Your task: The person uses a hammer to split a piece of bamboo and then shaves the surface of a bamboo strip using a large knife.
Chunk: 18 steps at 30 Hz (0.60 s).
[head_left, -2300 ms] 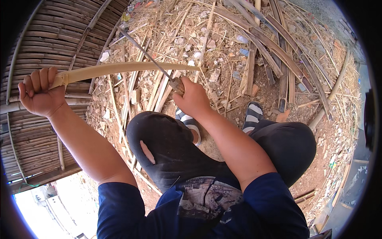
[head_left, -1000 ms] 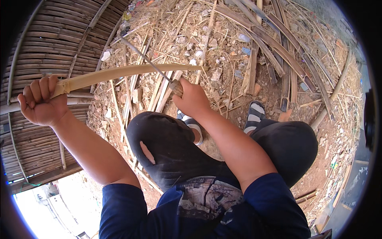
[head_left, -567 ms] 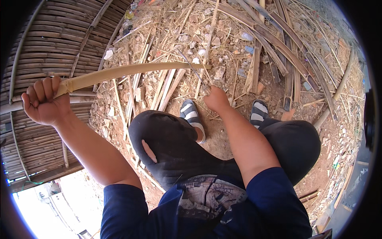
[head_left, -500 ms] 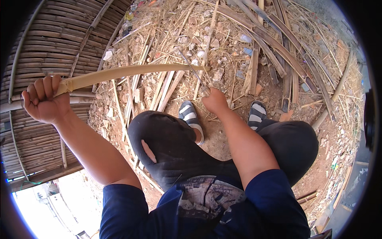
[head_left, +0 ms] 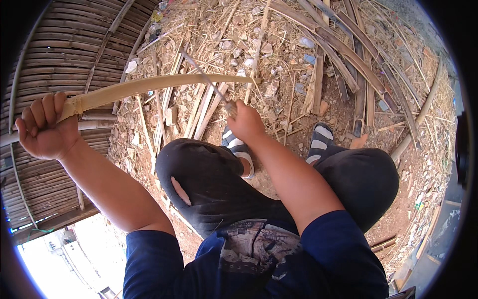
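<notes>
Pale yellow, curved bamboo strip (head_left: 134,87) bows out rightward over the stone-strewn brown ground (head_left: 263,182), its left end locked in the tightly curled left hand (head_left: 50,125)! Across its right half slants a thin grey metal blade (head_left: 205,76), contact impossible to tell, its tan handle (head_left: 230,107) wrapped in the closed right hand (head_left: 248,123), with dark brown split bamboo lengths (head_left: 354,59) heaped farther right.

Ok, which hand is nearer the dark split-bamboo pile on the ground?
Right. The right hand, gripping the knife, is left of the dark split-bamboo pile; the left hand, gripping one end of the pale strip, is much farther left.
</notes>
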Each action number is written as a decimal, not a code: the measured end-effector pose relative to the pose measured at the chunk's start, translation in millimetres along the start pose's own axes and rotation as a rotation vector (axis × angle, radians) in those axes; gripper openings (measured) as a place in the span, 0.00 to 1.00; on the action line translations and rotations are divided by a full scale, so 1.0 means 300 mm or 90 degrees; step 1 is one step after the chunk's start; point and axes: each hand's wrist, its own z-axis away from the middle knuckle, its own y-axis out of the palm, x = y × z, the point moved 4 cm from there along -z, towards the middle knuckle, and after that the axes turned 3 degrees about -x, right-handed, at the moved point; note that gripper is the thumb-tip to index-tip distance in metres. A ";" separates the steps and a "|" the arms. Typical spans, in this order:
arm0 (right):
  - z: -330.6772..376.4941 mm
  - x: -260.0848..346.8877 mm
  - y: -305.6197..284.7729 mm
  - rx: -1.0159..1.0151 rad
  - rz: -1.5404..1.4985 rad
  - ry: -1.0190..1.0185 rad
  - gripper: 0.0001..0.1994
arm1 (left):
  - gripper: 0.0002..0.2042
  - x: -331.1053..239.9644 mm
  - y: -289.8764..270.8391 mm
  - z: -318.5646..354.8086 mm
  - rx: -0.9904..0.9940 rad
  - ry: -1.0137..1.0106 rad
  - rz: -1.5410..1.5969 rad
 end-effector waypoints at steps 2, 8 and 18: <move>0.002 -0.330 0.004 -0.025 0.044 0.152 0.15 | 0.22 -0.006 -0.071 -0.009 0.016 -0.017 0.048; -0.031 -0.207 -0.075 -0.022 0.062 0.132 0.15 | 0.21 -0.011 -0.102 0.014 -0.039 0.000 0.030; 0.016 0.201 -0.064 -0.074 -0.093 -0.298 0.15 | 0.21 -0.011 -0.046 -0.013 0.036 -0.031 0.050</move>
